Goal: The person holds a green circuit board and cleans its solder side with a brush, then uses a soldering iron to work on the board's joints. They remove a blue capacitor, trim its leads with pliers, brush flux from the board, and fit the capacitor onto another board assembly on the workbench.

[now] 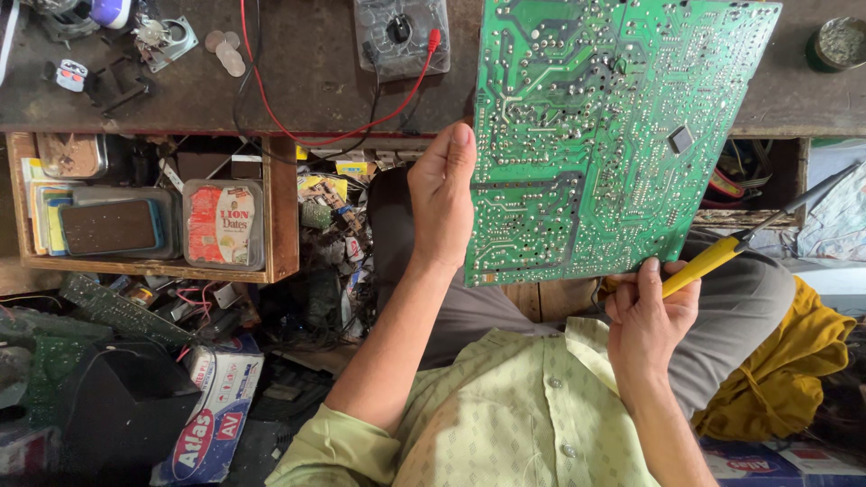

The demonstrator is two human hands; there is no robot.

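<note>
— What does the person hold?

— A large green circuit board point(600, 135), solder side up, raised over the lap and overlapping the near edge of the table point(307, 81). The left hand point(442, 194) grasps its left edge, thumb laid against the rim, fingers hidden behind the board.

— And the other hand?

— The right hand point(648, 311) sits at the board's lower right corner. Its fingers are clenched round the yellow handle of a soldering iron point(744, 239), whose dark shaft slants away up to the right, clear of the board. Whether that hand also touches the board cannot be told.

— What lies on the table?

— A multimeter point(401, 32) at the far edge, just left of the board, with a red lead point(271, 95) and a black one looping toward the near edge. A few coins point(225, 50) lie toward the far left corner, and a small round tin point(839, 43) at the far right.

— Below the table?

— An open wooden drawer point(280, 207) on the left holds a clear plastic box point(223, 224) and a dark flat case point(110, 225). Spare boards and a cardboard carton point(212, 419) clutter the floor.
</note>
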